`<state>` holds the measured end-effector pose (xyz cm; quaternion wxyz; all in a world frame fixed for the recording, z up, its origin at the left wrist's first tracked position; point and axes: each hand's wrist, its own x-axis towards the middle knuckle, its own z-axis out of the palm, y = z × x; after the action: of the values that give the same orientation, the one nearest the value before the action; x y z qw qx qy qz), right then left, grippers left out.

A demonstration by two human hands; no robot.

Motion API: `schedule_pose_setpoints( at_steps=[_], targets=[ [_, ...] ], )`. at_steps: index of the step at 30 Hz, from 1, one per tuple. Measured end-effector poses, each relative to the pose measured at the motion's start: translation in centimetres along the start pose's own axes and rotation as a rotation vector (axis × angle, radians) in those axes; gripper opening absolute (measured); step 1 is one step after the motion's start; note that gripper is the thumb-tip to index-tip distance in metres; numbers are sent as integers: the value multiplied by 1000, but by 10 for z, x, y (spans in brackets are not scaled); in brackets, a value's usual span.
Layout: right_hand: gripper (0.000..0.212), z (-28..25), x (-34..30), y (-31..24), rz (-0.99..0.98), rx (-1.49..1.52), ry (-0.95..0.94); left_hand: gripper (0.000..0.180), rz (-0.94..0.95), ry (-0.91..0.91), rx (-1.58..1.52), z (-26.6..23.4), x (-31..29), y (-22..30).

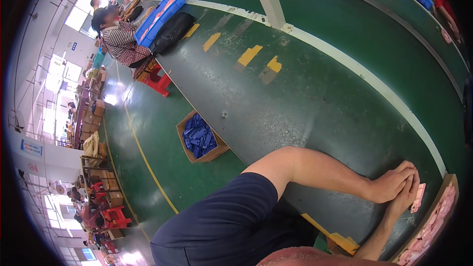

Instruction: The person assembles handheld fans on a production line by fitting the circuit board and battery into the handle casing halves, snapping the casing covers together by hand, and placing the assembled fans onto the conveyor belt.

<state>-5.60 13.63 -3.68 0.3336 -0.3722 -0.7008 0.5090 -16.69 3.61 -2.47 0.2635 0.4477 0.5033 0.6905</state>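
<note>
My left hand (pixel 390 186) and my right hand (pixel 406 195) meet above the right end of the dark green worktable (pixel 340 118). The fingers of both are bent and closed together, touching each other; whatever they hold is hidden by the hands. Just right of them, a flat pink piece (pixel 418 198) lies on the tabletop, close to my right hand. Beyond it at the table's right end is a cardboard box (pixel 454 185) filled with many similar pink pieces.
A cardboard box (pixel 219 151) of dark blue pieces stands on the floor beside the table. A white post (pixel 268 0) rises from the table's far side. Farther off, a seated person (pixel 120 42) works by a blue crate (pixel 160 19) and a black bag (pixel 173 33).
</note>
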Motion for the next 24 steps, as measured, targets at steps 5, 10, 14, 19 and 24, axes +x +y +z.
schedule_pose_setpoints(
  at_steps=[5, 10, 14, 19, 24],
  targets=[
    [34, 4, -3, -10, -15, -29, 6, 36, 20, 4, 3, 0, 0, 0],
    [33, 3, -3, -10, -12, -37, -12, 37, 5, -6, -1, 0, 0, 0],
    [33, 3, -2, -10, -10, -48, -17, 37, 6, -5, 1, 0, 0, 0],
    [32, 1, 0, -1, -23, -56, 15, 37, 15, -6, 3, 1, 0, -1],
    [32, 3, -1, -4, -27, -33, -1, 36, 15, -7, 0, 0, -1, -2]
  ],
)
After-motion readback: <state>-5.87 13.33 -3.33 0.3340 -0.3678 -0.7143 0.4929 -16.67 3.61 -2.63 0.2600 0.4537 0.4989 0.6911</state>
